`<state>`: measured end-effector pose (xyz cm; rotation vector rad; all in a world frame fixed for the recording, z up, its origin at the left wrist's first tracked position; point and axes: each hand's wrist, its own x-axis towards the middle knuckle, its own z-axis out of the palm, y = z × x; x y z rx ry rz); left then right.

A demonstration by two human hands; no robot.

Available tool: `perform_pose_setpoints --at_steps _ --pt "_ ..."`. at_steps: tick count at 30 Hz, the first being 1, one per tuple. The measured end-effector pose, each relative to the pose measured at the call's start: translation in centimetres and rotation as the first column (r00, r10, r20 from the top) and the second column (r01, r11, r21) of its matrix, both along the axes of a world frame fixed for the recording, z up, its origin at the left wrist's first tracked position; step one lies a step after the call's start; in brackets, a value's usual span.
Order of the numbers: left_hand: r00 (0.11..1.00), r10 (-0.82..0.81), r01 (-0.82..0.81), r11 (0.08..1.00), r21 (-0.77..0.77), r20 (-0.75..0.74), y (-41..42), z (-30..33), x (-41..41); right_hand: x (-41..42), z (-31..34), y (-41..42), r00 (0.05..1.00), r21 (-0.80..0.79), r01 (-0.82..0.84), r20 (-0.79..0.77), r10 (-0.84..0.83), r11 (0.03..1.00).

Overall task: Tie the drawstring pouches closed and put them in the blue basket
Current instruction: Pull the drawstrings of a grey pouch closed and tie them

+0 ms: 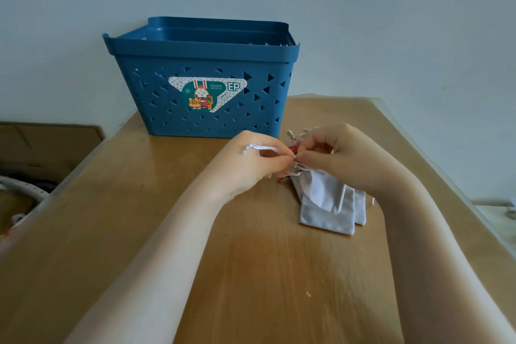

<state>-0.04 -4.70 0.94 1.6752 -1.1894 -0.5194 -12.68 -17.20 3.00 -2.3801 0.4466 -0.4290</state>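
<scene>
On the wooden table (251,274), two hands, one blue basket (201,64).
Left hand (251,165) and right hand (343,156) pinch one white drawstring (261,147) above at least two overlapping grey pouches (329,204).

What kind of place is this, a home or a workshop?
Probably a room at home, though I cannot be sure: a wooden table against a plain wall, a blue basket on it, and cardboard boxes beside it.

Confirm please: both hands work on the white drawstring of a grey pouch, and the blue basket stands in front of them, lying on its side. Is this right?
Not quite. The head view shows the blue basket standing upright, opening upward, not on its side. Both the left hand and right hand do pinch the white drawstring of the grey pouch.
</scene>
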Motion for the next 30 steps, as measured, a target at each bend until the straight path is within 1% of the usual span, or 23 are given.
perform_pose_setpoints --at_steps 2,3,5,6,9,11,13,14,17,19,20,23,26,27,28,30 --pt "0.996 0.051 -0.049 0.998 -0.024 0.08 -0.3 -0.2 -0.2 0.2 0.0 0.4 1.0 -0.023 0.001 -0.024 -0.002 1.0" --pt "0.983 0.085 -0.077 0.996 -0.053 0.162 -0.5 -0.2 -0.4 0.4 0.0 0.5 1.0 -0.029 0.003 -0.029 -0.004 1.0" --pt "0.924 0.176 -0.123 0.977 -0.172 0.338 -0.9 -0.4 -0.7 0.4 0.2 0.9 1.0 -0.003 0.007 -0.011 -0.007 1.0" --pt "0.897 0.222 -0.134 0.961 -0.244 0.383 -1.0 -0.5 -0.7 0.4 0.3 1.0 1.0 0.018 0.011 0.007 -0.011 1.0" --pt "0.847 0.324 -0.142 0.901 -0.41 0.421 -1.2 -1.0 -0.5 0.2 0.4 1.2 0.998 0.101 0.02 0.059 -0.026 0.995" --pt "0.829 0.343 -0.108 0.873 -0.475 0.442 -1.2 -1.0 -0.5 0.2 0.3 1.2 0.996 0.19 0.044 0.065 -0.057 0.981" --pt "0.825 0.32 -0.051 0.863 -0.502 0.466 -1.2 -0.9 -0.3 0.3 0.1 1.1 0.991 0.325 0.08 0.074 -0.11 0.942" --pt "0.822 0.311 -0.029 0.86 -0.509 0.478 -1.2 -0.9 -0.2 0.4 0.0 1.1 0.99 0.387 0.072 0.084 -0.113 0.919" --pt "0.821 0.315 -0.016 0.847 -0.532 0.476 -1.1 -0.9 0.1 0.5 0.1 1.5 0.986 0.528 -0.043 0.159 -0.049 0.848" --pt "0.812 0.31 -0.002 0.848 -0.529 0.494 -1.0 -0.9 0.2 0.5 0.1 1.7 0.979 0.565 -0.057 0.193 -0.065 0.823" --pt "0.814 0.297 0.01 0.853 -0.522 0.5 -1.0 -0.9 0.2 0.6 0.1 1.5 0.977 0.552 -0.035 0.194 -0.088 0.833" --pt "0.855 0.221 0.043 0.872 -0.488 0.47 -0.9 -0.8 0.5 0.4 0.1 1.2 0.981 0.441 0.025 0.162 -0.107 0.897" --pt "0.896 0.16 0.052 0.888 -0.457 0.414 -0.7 -0.5 0.5 0.3 0.3 1.2 0.976 0.452 0.009 0.191 -0.107 0.892" --pt "0.924 0.14 0.034 0.896 -0.443 0.355 -0.7 -0.4 0.3 0.4 0.3 1.3 0.97 0.464 -0.004 0.217 -0.109 0.886" --pt "0.957 0.124 -0.002 0.906 -0.423 0.263 -0.6 -0.2 0.1 0.5 0.3 1.3 0.961 0.481 -0.021 0.251 -0.115 0.877" --pt "0.992 0.129 -0.116 0.926 -0.359 0.012 -0.6 0.2 -0.6 0.7 0.3 1.6 0.939 0.522 -0.052 0.316 -0.136 0.851"
